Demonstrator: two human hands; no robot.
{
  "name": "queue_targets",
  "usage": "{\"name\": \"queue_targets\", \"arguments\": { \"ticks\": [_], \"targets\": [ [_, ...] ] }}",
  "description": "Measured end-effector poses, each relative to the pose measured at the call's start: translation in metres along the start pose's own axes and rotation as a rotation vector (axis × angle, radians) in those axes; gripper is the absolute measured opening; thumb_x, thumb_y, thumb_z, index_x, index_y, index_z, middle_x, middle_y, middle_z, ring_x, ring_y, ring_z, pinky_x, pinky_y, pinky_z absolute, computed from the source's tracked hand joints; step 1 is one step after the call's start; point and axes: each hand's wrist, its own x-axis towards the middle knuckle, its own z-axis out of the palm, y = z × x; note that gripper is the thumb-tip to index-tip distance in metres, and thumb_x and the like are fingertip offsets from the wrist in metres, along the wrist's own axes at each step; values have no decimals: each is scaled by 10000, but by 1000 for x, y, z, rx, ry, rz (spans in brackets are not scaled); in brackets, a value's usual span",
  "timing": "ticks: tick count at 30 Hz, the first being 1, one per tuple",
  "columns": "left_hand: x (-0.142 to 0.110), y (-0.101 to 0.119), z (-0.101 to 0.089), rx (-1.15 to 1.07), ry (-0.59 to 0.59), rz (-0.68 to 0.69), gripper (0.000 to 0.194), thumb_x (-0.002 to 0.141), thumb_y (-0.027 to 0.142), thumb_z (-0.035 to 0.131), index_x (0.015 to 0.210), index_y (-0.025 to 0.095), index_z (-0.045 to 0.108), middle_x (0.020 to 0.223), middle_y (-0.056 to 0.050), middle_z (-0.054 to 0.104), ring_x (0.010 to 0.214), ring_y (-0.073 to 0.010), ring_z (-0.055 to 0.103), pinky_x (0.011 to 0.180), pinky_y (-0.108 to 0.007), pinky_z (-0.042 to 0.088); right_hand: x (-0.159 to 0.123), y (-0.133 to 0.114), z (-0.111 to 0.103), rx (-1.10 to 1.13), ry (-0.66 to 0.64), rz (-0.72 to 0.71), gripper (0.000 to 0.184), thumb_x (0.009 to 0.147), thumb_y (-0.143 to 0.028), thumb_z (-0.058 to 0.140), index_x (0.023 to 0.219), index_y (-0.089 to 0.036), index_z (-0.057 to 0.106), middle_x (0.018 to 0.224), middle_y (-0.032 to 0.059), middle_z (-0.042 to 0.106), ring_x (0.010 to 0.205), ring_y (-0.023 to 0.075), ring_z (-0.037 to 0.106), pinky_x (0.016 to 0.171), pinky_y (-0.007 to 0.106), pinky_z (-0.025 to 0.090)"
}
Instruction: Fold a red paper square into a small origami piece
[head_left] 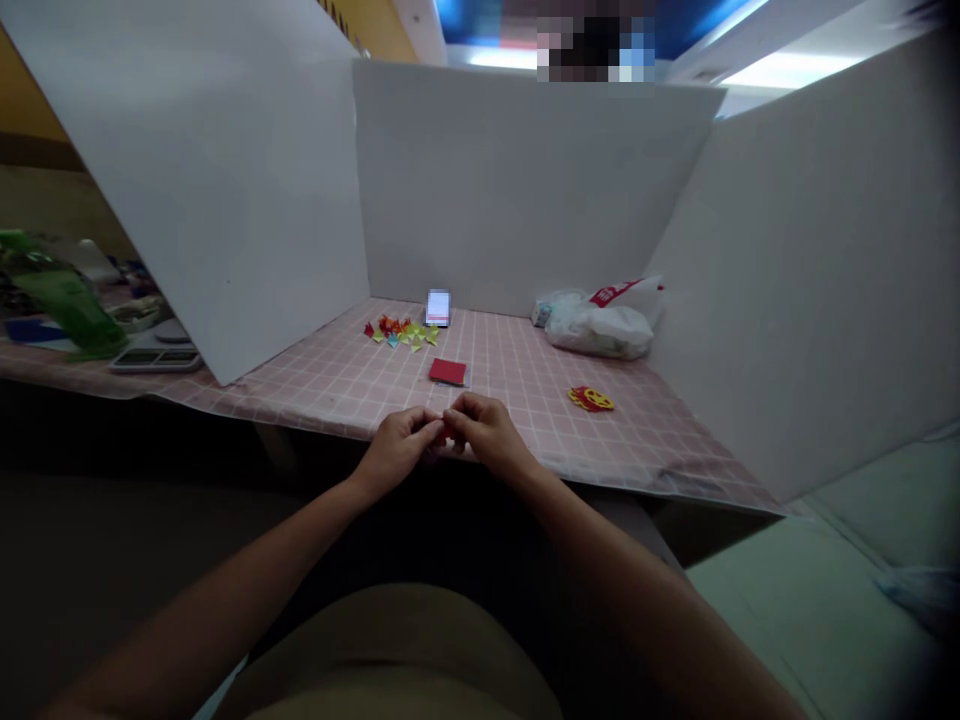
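At the table's near edge, my left hand [402, 440] and my right hand [486, 432] meet, thumbs and fingertips pinched together. Between them is a small piece of red paper [448, 432], mostly covered by the fingers, so its folds cannot be made out. Just beyond the hands lies a stack of square paper sheets [448, 371] with red on top. Farther back sits a cluster of small folded paper pieces [412, 335] in yellow-green, orange, red and blue.
A lit phone [438, 307] stands near the back panel [525, 190]. Yellow and red cut-out pieces [591, 399] lie to the right, before a white plastic bag [604, 328]. Beyond the left panel [225, 200] are a scale [156, 358] and a green bottle [66, 305].
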Motion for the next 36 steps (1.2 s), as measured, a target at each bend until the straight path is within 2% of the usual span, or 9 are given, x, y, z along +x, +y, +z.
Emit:
{"name": "queue_targets", "arguments": {
  "ticks": [3,6,8,10,14,21,26,30,36],
  "targets": [
    [24,-5,-5,7,32,28,224,764,368,708,759,144,712,686,-21,665,605,-144,602,600,-259,501,26,11,-2,-30,69,-36,327,852,-383,599,594,-187,549,519,-19,548,445,103,513,454,227,373],
    [45,-15,-9,-10,121,43,207,738,356,712,697,155,682,617,8,618,524,-116,536,534,-237,452,47,28,2,23,91,-12,382,890,-494,501,654,-197,549,557,-14,564,457,114,535,466,239,433],
    [57,-25,-10,-33,163,39,223,736,367,705,672,157,661,582,16,593,510,-112,527,527,-234,446,55,41,7,58,88,16,343,846,-519,551,721,-200,560,622,-5,606,469,128,566,460,254,462],
    [66,-35,-11,-60,189,21,248,721,390,710,663,160,637,555,20,579,484,-115,526,504,-239,439,61,54,12,75,111,33,294,779,-480,628,712,-211,527,590,-21,581,465,137,567,455,257,467],
    [75,-49,-13,-92,192,7,271,694,410,735,671,156,643,558,11,590,493,-123,550,503,-242,447,63,70,17,78,153,24,216,786,-400,598,701,-218,520,562,-29,565,479,150,566,483,270,481],
    [78,-53,-16,-168,205,34,361,634,471,793,702,146,652,658,-8,627,604,-132,580,597,-257,485,57,61,18,-34,163,-83,104,743,-231,630,649,-188,645,680,6,661,676,160,583,663,264,466],
    [82,-55,-15,-203,231,41,413,619,515,795,717,152,625,667,-6,631,609,-129,574,648,-278,490,57,61,18,-65,168,-96,150,787,-299,619,690,-190,653,656,1,642,629,155,545,599,250,426],
    [83,-58,-14,-146,251,56,389,675,520,747,714,150,632,625,8,598,560,-118,518,586,-259,436,58,62,18,-77,158,-99,170,773,-316,623,655,-193,632,635,-7,618,608,148,528,589,248,408],
    [83,-54,-12,-5,292,124,270,753,397,679,634,169,594,577,32,537,570,-122,484,561,-244,381,57,59,16,-89,187,-99,177,747,-304,629,612,-195,597,584,-24,574,581,142,497,588,255,385]
  ]
}}
